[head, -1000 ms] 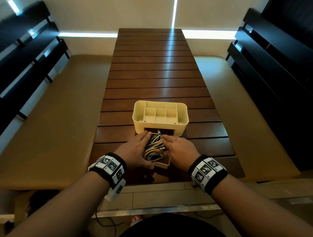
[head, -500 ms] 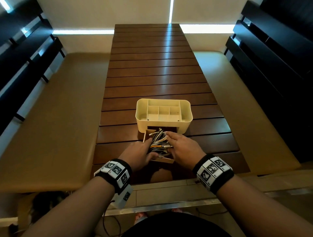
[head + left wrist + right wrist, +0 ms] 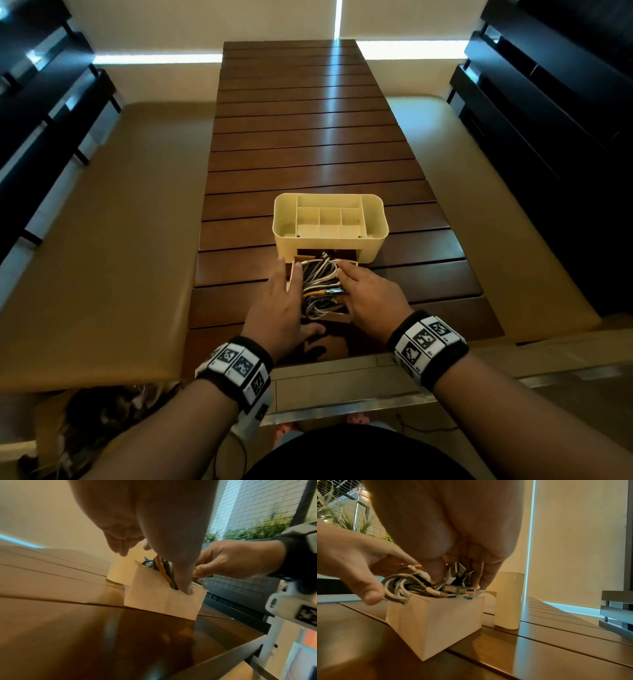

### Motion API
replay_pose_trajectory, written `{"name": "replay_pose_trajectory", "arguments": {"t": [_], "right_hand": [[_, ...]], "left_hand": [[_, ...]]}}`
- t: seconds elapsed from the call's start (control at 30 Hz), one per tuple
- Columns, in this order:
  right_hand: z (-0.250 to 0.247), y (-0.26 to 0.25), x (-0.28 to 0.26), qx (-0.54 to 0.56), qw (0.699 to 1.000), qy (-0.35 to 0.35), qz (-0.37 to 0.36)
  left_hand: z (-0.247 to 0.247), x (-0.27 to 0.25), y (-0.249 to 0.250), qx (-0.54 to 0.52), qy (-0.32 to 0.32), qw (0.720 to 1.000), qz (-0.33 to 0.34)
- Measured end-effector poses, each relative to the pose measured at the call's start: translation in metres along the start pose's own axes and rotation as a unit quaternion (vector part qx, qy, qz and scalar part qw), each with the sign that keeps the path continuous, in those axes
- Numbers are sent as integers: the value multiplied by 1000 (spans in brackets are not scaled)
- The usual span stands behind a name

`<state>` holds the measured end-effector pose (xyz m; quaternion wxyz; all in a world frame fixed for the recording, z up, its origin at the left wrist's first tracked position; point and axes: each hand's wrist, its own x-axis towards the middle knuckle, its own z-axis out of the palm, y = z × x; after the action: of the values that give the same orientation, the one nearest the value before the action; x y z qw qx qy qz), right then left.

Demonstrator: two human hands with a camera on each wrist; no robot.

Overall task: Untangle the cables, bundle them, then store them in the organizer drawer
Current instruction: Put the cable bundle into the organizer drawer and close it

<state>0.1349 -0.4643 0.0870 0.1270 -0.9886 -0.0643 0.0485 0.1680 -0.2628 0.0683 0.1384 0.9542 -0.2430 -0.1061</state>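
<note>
Head view: cream organizer (image 3: 330, 219) is sitting mid-table on the slatted wooden table (image 3: 308, 137), its drawer (image 3: 342, 317) pulled out toward the near edge. Bundle of cables (image 3: 320, 291), white, grey and one orange, is lying heaped in the drawer, poking above its rim. Left hand (image 3: 277, 308) is lying flat along the drawer's left side, fingers straight, thumb toward the near front. Right hand (image 3: 371, 298) is resting on the bundle's right side, fingers spread and lightly bent over the cables. Tan benches (image 3: 102, 240) are running along both sides of the table.

Left wrist view: left hand (image 3: 154, 527) fingers are extended, thumb tip touching the notch in the drawer (image 3: 163, 599) front beside the cables (image 3: 163, 572); nothing is gripped. Right hand (image 3: 231, 562) is reaching in from the right.

Right wrist view: right hand (image 3: 450, 534) fingertips are pressing down on plugs and cables (image 3: 419, 585) overflowing the drawer (image 3: 436, 622); whether any cable is pinched, cannot tell. Left hand (image 3: 356, 563) thumb is sitting at the drawer's near-left corner. Organizer (image 3: 508, 601) is standing just behind.
</note>
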Motion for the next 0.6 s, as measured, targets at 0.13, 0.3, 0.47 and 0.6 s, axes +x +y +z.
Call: {"name": "replay_pose_trajectory", "arguments": {"t": [0.13, 0.3, 0.47, 0.6], "right_hand": [[6, 2, -1, -2, 999, 30, -12], [21, 11, -1, 129, 987, 96, -19], [33, 16, -1, 141, 982, 122, -16], [44, 12, 2, 96, 984, 152, -12]], "left_hand": [[-6, 9, 2, -61, -46, 997, -2], [-18, 1, 7, -111, -3, 994, 0], [-21, 9, 0, -147, 41, 987, -53], [-21, 13, 1, -119, 32, 991, -51]]}}
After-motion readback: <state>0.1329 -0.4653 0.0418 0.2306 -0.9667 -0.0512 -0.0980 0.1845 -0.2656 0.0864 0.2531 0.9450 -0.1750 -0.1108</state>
